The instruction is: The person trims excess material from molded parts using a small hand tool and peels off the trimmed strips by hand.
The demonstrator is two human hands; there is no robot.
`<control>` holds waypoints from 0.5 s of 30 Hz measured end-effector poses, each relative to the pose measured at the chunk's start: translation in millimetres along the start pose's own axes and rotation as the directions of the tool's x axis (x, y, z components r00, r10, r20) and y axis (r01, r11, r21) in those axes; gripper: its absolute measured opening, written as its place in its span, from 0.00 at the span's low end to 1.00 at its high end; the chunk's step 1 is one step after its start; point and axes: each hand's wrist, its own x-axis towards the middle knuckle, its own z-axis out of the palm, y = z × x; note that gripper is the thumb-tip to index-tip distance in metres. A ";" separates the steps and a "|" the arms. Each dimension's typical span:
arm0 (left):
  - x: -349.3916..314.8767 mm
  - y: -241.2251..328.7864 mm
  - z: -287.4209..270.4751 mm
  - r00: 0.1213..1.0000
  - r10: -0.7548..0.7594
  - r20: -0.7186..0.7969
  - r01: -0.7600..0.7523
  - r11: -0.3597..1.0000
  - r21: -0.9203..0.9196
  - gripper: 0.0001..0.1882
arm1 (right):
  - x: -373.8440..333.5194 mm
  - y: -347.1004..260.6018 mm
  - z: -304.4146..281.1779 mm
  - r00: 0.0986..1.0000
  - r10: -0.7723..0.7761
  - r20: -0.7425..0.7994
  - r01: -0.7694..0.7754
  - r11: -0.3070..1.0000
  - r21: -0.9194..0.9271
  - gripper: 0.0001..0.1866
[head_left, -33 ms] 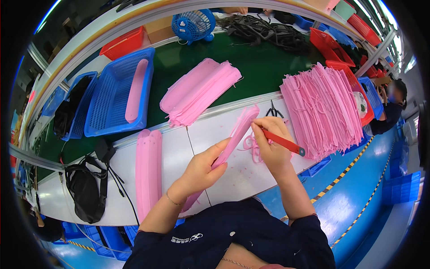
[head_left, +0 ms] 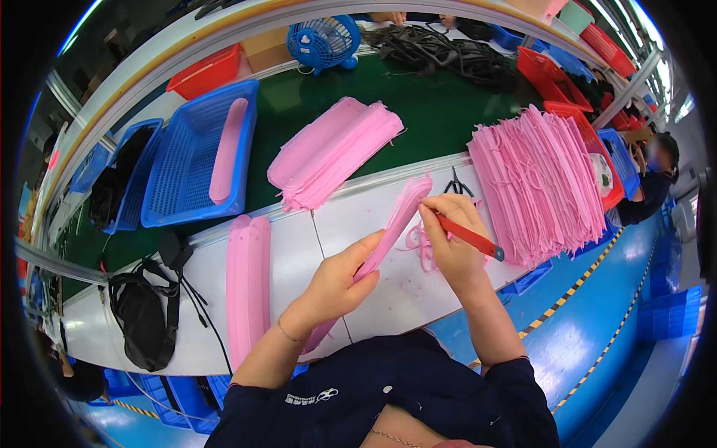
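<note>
My left hand [head_left: 340, 282] is closed around a long pink strip [head_left: 403, 209], its frayed far end sticking up and right. My right hand [head_left: 457, 243] grips a flat red tool [head_left: 472, 237] with a hole in its rear end; its working tip is hidden by my fingers. The right fingertips meet the pink strip near its upper end. Thin pink offcuts [head_left: 427, 257] lie on the white table [head_left: 388, 310] between my hands. Small black-handled pliers or nippers [head_left: 456, 183] rest just beyond my right hand. Smooth pink strips [head_left: 248, 287] lie left of my left hand.
A tall stack of frayed pink strips [head_left: 534, 187] stands at the right. Another pink pile [head_left: 332, 153] sits on the green surface [head_left: 433, 101]. A blue basket [head_left: 196, 112] holds one strip. Black pouch and cables [head_left: 149, 325] lie left; a blue fan [head_left: 323, 43] stands behind.
The rear end of the red tool has shifted very slightly left. My hands and the pink strip are practically where they were.
</note>
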 end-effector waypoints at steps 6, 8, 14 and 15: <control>-3.1 7.3 -5.4 0.998 0.024 -0.060 -0.016 0.992 0.127 0.28 | 7.3 -0.7 5.3 0.990 -0.143 0.001 0.143 0.988 -0.059 0.07; -3.8 -0.2 -6.4 0.976 0.206 -0.071 -0.181 0.948 0.263 0.30 | 8.0 -1.2 5.5 0.985 -0.156 0.071 0.164 0.977 -0.132 0.08; -6.2 -7.6 -4.4 0.982 0.184 -0.031 -0.170 0.952 0.256 0.31 | 6.9 0.5 -4.9 0.980 -0.025 0.196 0.037 0.998 -0.058 0.05; -6.1 -6.9 -5.9 0.986 0.166 -0.008 -0.159 0.957 0.241 0.31 | 8.5 0.7 -2.4 0.978 -0.025 0.206 0.034 0.999 -0.039 0.05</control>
